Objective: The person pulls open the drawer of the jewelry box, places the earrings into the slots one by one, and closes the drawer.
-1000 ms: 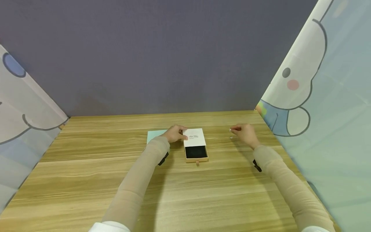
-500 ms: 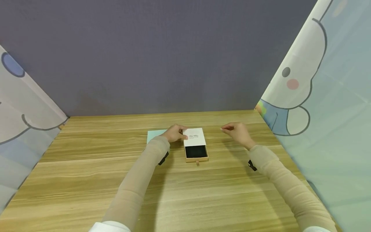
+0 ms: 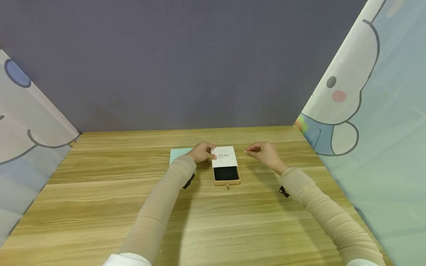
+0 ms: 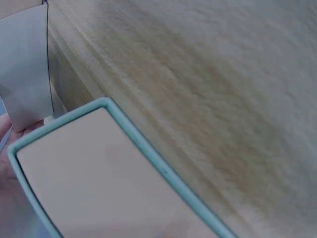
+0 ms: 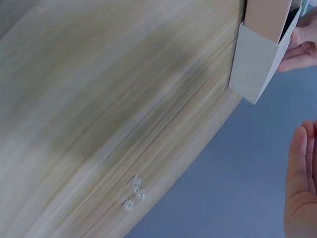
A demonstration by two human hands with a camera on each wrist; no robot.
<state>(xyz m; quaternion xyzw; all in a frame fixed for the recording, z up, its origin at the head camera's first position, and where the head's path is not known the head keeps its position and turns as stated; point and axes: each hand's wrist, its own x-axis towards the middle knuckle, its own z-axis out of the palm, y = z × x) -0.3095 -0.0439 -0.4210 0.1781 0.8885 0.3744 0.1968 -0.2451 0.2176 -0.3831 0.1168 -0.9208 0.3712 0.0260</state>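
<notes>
One white box [image 3: 224, 157], head view: my left fingers [image 3: 209, 145] grip its left edge, drawer [image 3: 227, 182] out toward 6 o'clock; at its 3 o'clock, my right fingers [image 3: 252, 148] pinch a tiny shiny piece [image 3: 245, 151]. Left wrist: teal box [image 4: 109, 173], 7 o'clock. Right wrist: silver bits [image 5: 138, 192] on tabletop [image 5: 99, 124], 7 o'clock.

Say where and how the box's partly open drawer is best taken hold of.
Probably by the small tab, pinched between thumb and finger from the near side: it sticks out from the middle of the drawer's front edge, toward the person. The left hand holds the white cover at its left edge, away from that tab.
</notes>
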